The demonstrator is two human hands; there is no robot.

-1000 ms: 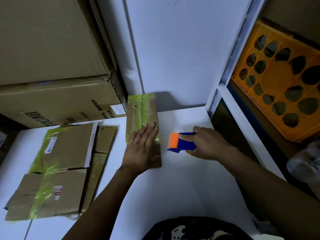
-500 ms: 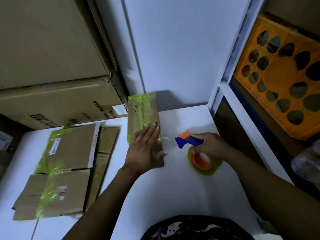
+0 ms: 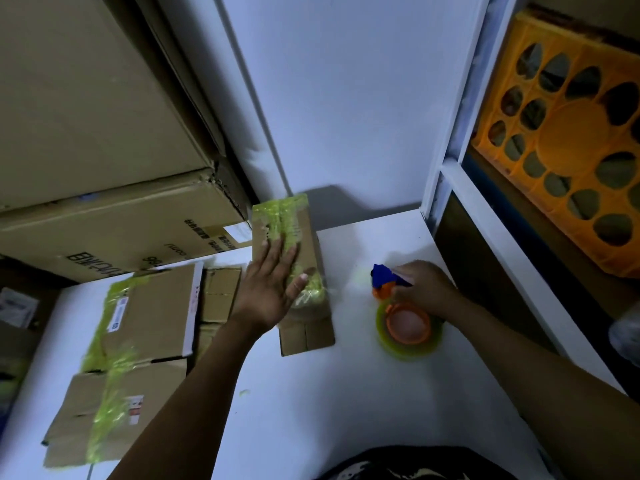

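The right hand (image 3: 426, 289), curled round the handle, has lowered the tape dispenser (image 3: 408, 329) onto the counter (image 3: 311, 393) while the flat, straight-fingered left hand (image 3: 268, 289) presses the taped box (image 3: 308, 233), so this sealing pass appears complete.

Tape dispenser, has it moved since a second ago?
Yes. The tape dispenser in the right hand has shifted right, away from the taped cardboard box, toward the white shelf post.

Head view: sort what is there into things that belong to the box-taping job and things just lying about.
In the job: small taped box, pressed flat by the left hand; tape dispenser, gripped by the right hand.

Lying about: flattened cartons on the white table; big stacked cartons; orange crate at the right.
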